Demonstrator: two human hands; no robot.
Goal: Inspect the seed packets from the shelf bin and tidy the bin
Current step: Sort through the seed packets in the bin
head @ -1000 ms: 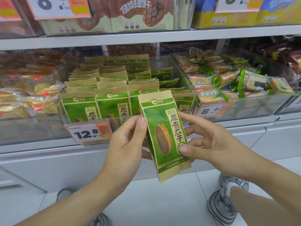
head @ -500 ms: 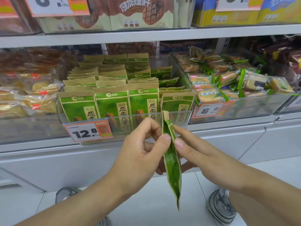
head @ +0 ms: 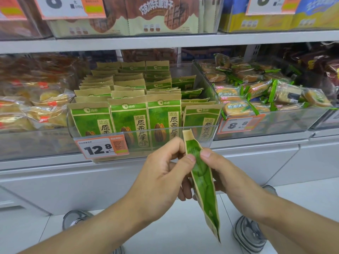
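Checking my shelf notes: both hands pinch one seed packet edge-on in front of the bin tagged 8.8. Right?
Not quite. In the head view, both the left hand and right hand pinch the seed packet edge-on, but that bin is tagged 12.8.

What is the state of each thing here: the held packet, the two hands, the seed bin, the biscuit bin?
Held packet: out of the bin, turned edge-on to the camera, hanging tilted.
Left hand: pinches the packet near its top.
Right hand: pinches the packet from the other side.
Seed bin: filled with upright packets in rows; the right rear ones lean.
Biscuit bin: filled with a loose heap.
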